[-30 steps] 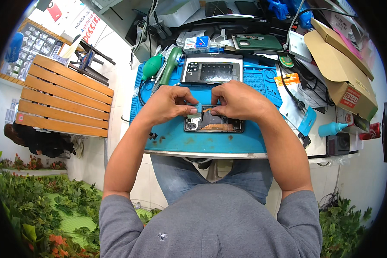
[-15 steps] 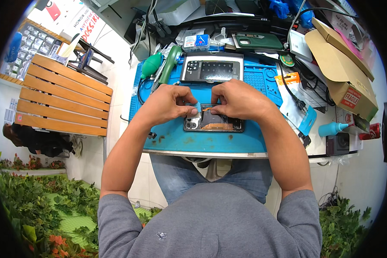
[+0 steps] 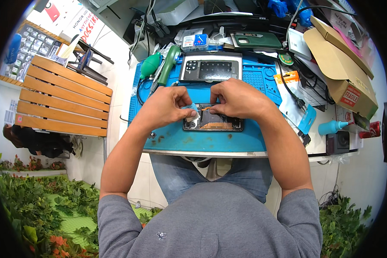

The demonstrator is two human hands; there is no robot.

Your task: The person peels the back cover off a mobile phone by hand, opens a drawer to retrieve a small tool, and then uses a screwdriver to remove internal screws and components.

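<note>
An opened phone (image 3: 219, 124), its back off and inner parts showing, lies flat on the blue work mat (image 3: 193, 142). Between the thumb and forefinger of my left hand (image 3: 170, 107) is a small light-blue flat piece (image 3: 194, 107), held at the phone's left end by the camera part. My right hand (image 3: 236, 101) has its thumb on the phone's inside near the far edge, with the forefinger bent close beside it. An orange strip shows near that thumb. The right fingertips' exact grip is partly hidden.
Behind the phone sits a tray with a phone-like panel (image 3: 210, 69). A green tool (image 3: 169, 64) and a green air blower (image 3: 151, 66) stand to its left. At right are a black cable (image 3: 293, 94), a blue bottle (image 3: 331, 127) and an open cardboard box (image 3: 337, 64).
My left hand has shifted slightly left with the light-blue piece, which now sits at a different tilt. The right hand stays at the phone's far edge almost unmoved.
</note>
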